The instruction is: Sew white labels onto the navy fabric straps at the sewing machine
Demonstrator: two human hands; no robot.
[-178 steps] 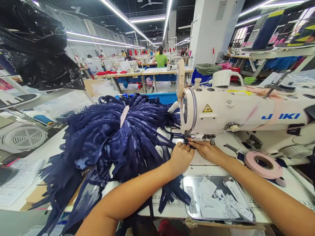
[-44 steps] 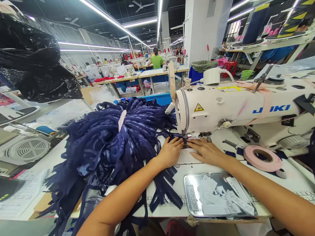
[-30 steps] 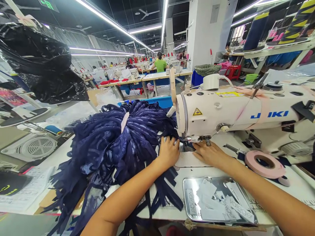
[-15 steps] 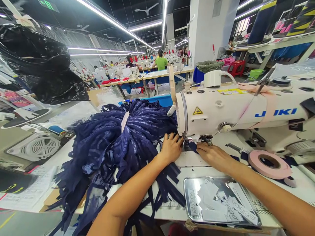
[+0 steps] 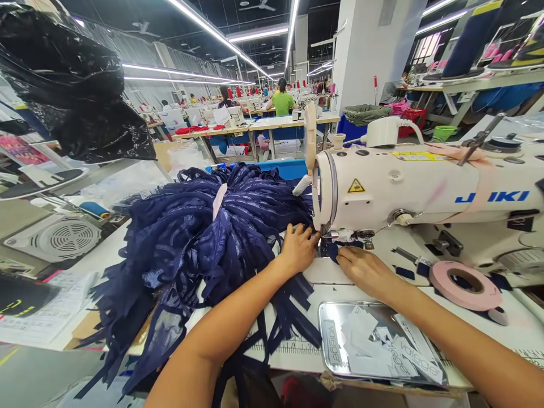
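The white sewing machine (image 5: 374, 187) spans the right half of the view. Left of its needle area, my left hand (image 5: 300, 247) lies with bent fingers beside the presser foot; whether cloth is under its fingertips is hidden. My right hand (image 5: 361, 266) is on the other side of the foot, its fingers together on a small piece of dark navy fabric (image 5: 334, 252). A large tied bundle of navy fabric strips (image 5: 187, 232) is heaped on the table to the left, with loose ends hanging over the front edge.
A metal tray (image 5: 325, 362) of white labels lies at the table's front edge. A pink tape roll (image 5: 476, 286) is at the right. Papers (image 5: 55, 317) lie far left, below a black plastic bag (image 5: 85, 85). People sit at machines behind.
The camera view has shifted slightly, moving the machine rightward in the picture. The pale lever at the machine's left end looks lower and wider. Both hands remain by the needle area.
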